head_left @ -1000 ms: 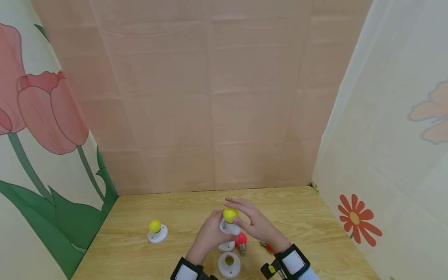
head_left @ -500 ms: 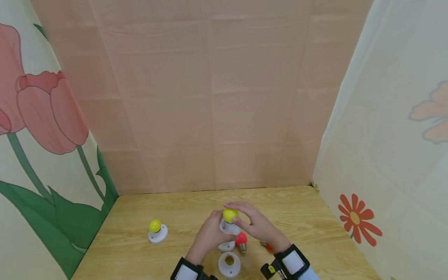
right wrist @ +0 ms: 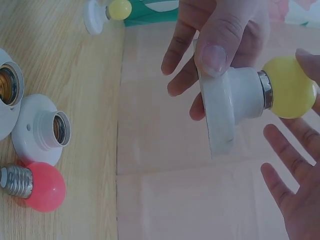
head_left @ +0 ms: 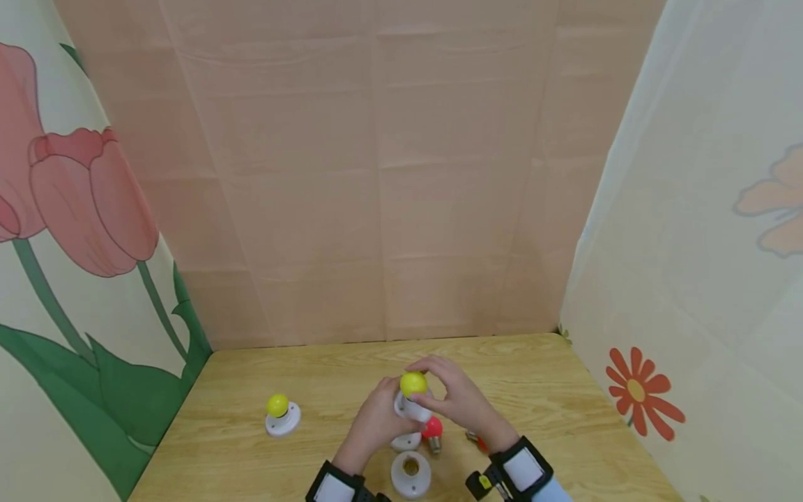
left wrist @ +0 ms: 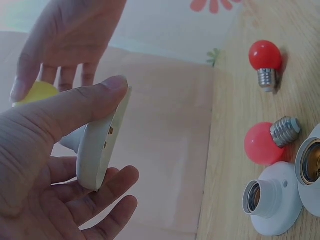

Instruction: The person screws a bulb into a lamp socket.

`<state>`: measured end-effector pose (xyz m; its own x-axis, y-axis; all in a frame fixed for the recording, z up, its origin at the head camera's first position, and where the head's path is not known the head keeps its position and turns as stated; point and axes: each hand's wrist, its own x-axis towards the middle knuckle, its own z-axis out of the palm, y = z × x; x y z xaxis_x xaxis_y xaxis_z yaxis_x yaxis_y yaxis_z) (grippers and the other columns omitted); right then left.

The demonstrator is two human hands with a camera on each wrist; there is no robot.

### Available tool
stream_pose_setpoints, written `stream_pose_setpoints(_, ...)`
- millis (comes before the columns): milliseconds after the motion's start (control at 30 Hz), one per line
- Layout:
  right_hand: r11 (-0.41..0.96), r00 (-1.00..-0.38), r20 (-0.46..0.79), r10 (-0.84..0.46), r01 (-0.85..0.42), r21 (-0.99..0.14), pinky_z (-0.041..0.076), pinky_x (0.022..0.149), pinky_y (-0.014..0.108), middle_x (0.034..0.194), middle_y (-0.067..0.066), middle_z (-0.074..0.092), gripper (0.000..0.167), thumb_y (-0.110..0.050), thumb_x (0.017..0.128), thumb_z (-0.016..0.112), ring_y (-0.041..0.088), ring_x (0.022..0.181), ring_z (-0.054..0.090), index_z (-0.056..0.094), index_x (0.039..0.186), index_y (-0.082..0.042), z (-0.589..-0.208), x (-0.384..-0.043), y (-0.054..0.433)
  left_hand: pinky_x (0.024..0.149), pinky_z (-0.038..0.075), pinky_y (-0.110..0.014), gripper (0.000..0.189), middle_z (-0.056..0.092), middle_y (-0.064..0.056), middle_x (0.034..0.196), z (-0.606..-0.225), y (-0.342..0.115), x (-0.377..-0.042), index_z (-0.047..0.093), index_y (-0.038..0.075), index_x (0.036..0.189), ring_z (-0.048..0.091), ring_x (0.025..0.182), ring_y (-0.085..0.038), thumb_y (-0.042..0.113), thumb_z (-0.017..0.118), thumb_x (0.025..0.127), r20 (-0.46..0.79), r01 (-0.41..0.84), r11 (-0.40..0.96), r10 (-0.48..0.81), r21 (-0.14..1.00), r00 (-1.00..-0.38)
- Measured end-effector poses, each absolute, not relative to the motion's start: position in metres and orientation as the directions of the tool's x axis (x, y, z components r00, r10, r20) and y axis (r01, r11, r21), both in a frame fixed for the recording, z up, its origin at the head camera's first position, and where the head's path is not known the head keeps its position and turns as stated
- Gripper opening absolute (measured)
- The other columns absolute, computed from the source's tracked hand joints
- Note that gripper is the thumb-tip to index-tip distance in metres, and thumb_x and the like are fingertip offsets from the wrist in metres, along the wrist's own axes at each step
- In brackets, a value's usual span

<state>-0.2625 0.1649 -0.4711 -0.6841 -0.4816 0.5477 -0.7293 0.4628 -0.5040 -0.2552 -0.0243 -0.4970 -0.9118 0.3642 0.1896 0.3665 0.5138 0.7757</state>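
Note:
Above the table my left hand grips a white lamp socket by its round base, thumb on one side and fingers on the other. A yellow bulb sits in that socket, a narrow band of its metal showing at the collar. My right hand pinches the yellow bulb between thumb and fingers. Its other fingers spread loosely in the right wrist view. Below the hands lie a pinkish-red bulb and two white sockets, the nearer socket with its opening upward and the other socket behind it.
A second socket with a yellow bulb stands at the left of the wooden table. A red bulb lies to the right, partly behind my right wrist in the head view. Printed sheets close off the back and both sides.
My right hand's fingers have shifted around the yellow bulb, the thumb sliding slightly leftward across its lower side. The left hand and the socket stay almost still.

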Motion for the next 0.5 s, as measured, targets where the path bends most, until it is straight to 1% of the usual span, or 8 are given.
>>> stream_pose_setpoints(33,0.461,-0.686,0.543,-0.484,-0.727,-0.508,0.048,0.096,0.046,0.124,-0.013,0.060,0.042,-0.034,0.086,0.072,0.013,0.117,0.055,0.057,0.126,-0.030,-0.4714,-0.2622,0.1653,0.088,0.051,-0.046,0.067,0.062,0.004,0.113,-0.4964,-0.0243,-0.2551,0.059,0.024,0.126,0.060,0.102,-0.014,0.032,0.089,0.066,0.185,0.364,0.516,0.364,0.776,-0.913)
stream_pose_setpoints(100,0.452,-0.685,0.534,-0.496,-0.729,-0.515,0.046,0.098,0.052,0.129,-0.009,0.059,0.043,-0.033,0.087,0.071,0.017,0.122,0.053,0.058,0.128,-0.026,-0.4712,-0.2616,0.1662,0.089,0.051,-0.046,0.068,0.062,0.004,0.113,-0.4949,-0.0242,-0.2549,0.059,0.024,0.128,0.060,0.103,-0.015,0.031,0.088,0.067,0.179,0.359,0.522,0.364,0.773,-0.914)
stream_pose_setpoints(167,0.439,-0.667,0.538,-0.516,-0.745,-0.502,0.045,0.098,0.054,0.134,-0.005,0.057,0.046,-0.029,0.089,0.070,0.021,0.125,0.052,0.057,0.132,-0.022,-0.4710,-0.2616,0.1671,0.090,0.051,-0.047,0.068,0.062,0.003,0.114,-0.4941,-0.0242,-0.2546,0.058,0.022,0.129,0.060,0.103,-0.016,0.029,0.088,0.068,0.175,0.356,0.526,0.362,0.773,-0.916)
stream_pose_setpoints(233,0.424,-0.648,0.541,-0.536,-0.761,-0.491,0.044,0.100,0.054,0.136,-0.002,0.056,0.047,-0.024,0.089,0.070,0.022,0.126,0.051,0.056,0.134,-0.020,-0.4704,-0.2619,0.1679,0.091,0.050,-0.048,0.069,0.061,0.003,0.114,-0.4934,-0.0241,-0.2541,0.058,0.022,0.129,0.060,0.104,-0.017,0.028,0.088,0.068,0.172,0.352,0.531,0.358,0.771,-0.918)
stream_pose_setpoints(333,0.402,-0.608,0.560,-0.563,-0.793,-0.458,0.046,0.099,0.050,0.134,0.005,0.059,0.048,-0.014,0.088,0.071,0.025,0.123,0.053,0.056,0.134,-0.016,-0.4706,-0.2634,0.1690,0.091,0.050,-0.049,0.069,0.061,0.002,0.114,-0.4934,-0.0242,-0.2533,0.058,0.021,0.128,0.060,0.103,-0.018,0.028,0.089,0.067,0.170,0.346,0.532,0.351,0.773,-0.921)
stream_pose_setpoints(433,0.388,-0.594,0.565,-0.572,-0.803,-0.452,0.046,0.099,0.049,0.130,0.008,0.061,0.047,-0.009,0.087,0.071,0.027,0.120,0.055,0.057,0.132,-0.012,-0.4710,-0.2640,0.1702,0.090,0.051,-0.049,0.069,0.061,0.002,0.113,-0.4931,-0.0241,-0.2530,0.058,0.021,0.128,0.060,0.103,-0.018,0.030,0.089,0.067,0.165,0.341,0.536,0.349,0.772,-0.922)
stream_pose_setpoints(500,0.390,-0.599,0.561,-0.571,-0.800,-0.456,0.047,0.098,0.048,0.130,0.007,0.061,0.046,-0.010,0.087,0.071,0.027,0.120,0.056,0.058,0.131,-0.013,-0.4708,-0.2639,0.1711,0.089,0.051,-0.049,0.068,0.061,0.002,0.113,-0.4932,-0.0241,-0.2532,0.059,0.021,0.127,0.060,0.103,-0.018,0.030,0.089,0.067,0.168,0.344,0.532,0.350,0.774,-0.921)
